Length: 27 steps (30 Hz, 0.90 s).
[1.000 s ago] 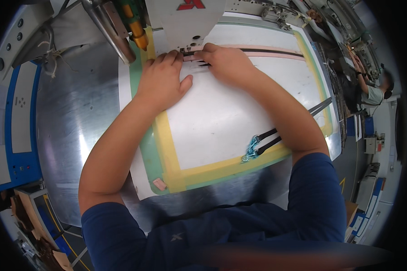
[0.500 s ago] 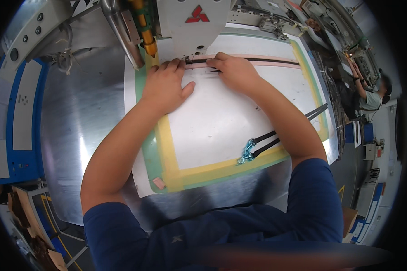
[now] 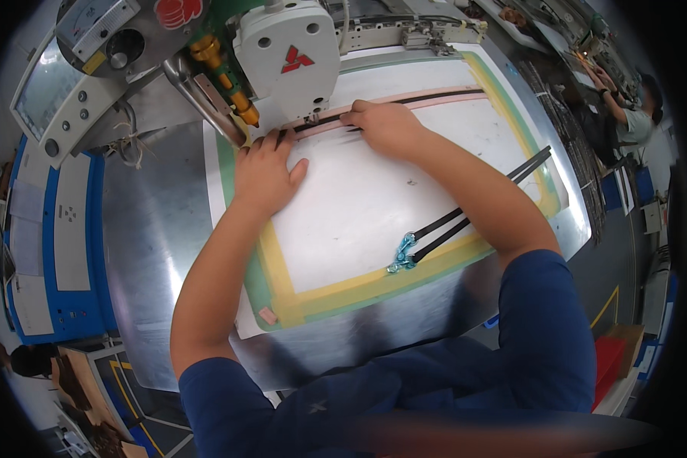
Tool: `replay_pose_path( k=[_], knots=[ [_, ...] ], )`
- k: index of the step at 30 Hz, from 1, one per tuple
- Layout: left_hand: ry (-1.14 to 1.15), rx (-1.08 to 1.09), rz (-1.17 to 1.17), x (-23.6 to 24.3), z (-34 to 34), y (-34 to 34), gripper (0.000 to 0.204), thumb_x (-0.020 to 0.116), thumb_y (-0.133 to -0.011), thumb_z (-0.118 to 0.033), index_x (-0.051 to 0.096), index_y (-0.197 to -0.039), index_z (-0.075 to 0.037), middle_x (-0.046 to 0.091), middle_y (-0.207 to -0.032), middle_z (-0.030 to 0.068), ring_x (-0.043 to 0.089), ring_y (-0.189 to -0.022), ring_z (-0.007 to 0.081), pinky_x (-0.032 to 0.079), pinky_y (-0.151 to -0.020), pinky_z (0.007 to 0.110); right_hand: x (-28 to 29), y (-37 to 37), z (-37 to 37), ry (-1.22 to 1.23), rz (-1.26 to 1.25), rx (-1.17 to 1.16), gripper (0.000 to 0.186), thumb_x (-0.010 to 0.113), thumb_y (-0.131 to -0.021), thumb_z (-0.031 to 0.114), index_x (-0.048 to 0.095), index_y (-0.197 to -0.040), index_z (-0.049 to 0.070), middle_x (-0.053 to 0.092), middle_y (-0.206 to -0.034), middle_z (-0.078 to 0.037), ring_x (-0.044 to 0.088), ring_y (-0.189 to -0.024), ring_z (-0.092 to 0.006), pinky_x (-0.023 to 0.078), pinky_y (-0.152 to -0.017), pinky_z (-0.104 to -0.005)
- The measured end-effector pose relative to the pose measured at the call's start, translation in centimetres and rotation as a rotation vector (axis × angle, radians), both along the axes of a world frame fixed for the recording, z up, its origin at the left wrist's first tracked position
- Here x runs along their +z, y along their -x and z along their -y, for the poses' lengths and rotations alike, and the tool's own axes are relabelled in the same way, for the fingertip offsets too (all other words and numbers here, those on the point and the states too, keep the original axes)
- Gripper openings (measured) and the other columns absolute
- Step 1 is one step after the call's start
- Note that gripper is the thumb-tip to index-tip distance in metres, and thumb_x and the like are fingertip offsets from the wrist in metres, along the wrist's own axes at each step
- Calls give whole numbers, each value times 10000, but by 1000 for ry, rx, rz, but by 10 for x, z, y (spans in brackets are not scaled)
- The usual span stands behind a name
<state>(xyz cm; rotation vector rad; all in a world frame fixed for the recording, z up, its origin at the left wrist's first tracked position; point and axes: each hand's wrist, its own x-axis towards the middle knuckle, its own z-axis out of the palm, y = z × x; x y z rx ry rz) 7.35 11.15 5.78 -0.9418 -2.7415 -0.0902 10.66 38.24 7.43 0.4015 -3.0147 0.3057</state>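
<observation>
A long black strap (image 3: 435, 98) lies between pink strips (image 3: 469, 95) on a white board (image 3: 343, 206), passing under the sewing machine head (image 3: 286, 65). My left hand (image 3: 266, 174) rests on the strap's left end, fingers slightly spread and thumb stretched out to the side. To the right of the machine's foot, my right hand (image 3: 389, 131) presses bent fingertips onto the strap. Thin dark points stick out from below those fingers; what they belong to is hidden by the hand. Nearer me, two black straps (image 3: 443, 243) with teal metal clasps (image 3: 403, 253) cross under my right forearm.
Yellow tape (image 3: 336, 291) and green edging frame the board, which lies on a metal table (image 3: 156, 229). A brass-coloured fitting (image 3: 240, 103) and a metal tube (image 3: 214, 114) hang close to my left hand. A control panel (image 3: 61, 99) stands left. Another person (image 3: 637, 114) works far right.
The whole view has shifted and turned, with more of the control panel showing. My left fingertips sit slightly farther from the machine's foot. My right hand stays at the strap.
</observation>
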Motion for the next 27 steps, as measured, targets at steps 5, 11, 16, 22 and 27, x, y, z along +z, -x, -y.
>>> replay_pose_path(
  k=[5,11,16,22,27],
  knots=[
    [66,62,22,19,-19,-7,615,648,-930,-462,612,-1433,-110,603,-1423,157,587,-1270,349,412,-1098,514,2,-6,-30,-22,8,-49,421,527,-930,29,713,-1295,127,661,-1208,-88,704,-1077,-312,582,-895,-438],
    [32,34,54,16,-45,-13,628,670,-912,-457,626,-1382,-43,611,-1405,175,577,-1285,361,406,-1107,520,1,-10,-33,-3,-15,6,374,549,-924,37,704,-1259,96,654,-1213,-99,707,-1068,-318,589,-875,-445],
    [34,82,109,19,-46,-17,646,656,-919,-485,621,-1404,-59,612,-1402,186,575,-1289,377,423,-1093,529,-5,-8,-14,33,-51,46,344,559,-919,44,711,-1224,92,652,-1209,-102,711,-1055,-318,592,-863,-447],
    [51,126,126,22,-42,-15,652,662,-914,-499,638,-1394,-58,612,-1404,192,576,-1284,398,425,-1102,521,1,-11,-24,16,-22,34,350,558,-919,33,714,-1228,87,649,-1218,-104,709,-1062,-320,591,-862,-445],
    [-5,83,129,19,-36,-8,650,671,-909,-503,652,-1383,-59,609,-1406,197,568,-1294,409,412,-1123,515,-1,-14,-43,28,-25,-24,367,554,-919,18,711,-1244,85,647,-1228,-104,706,-1076,-318,588,-874,-445]
  ],
)
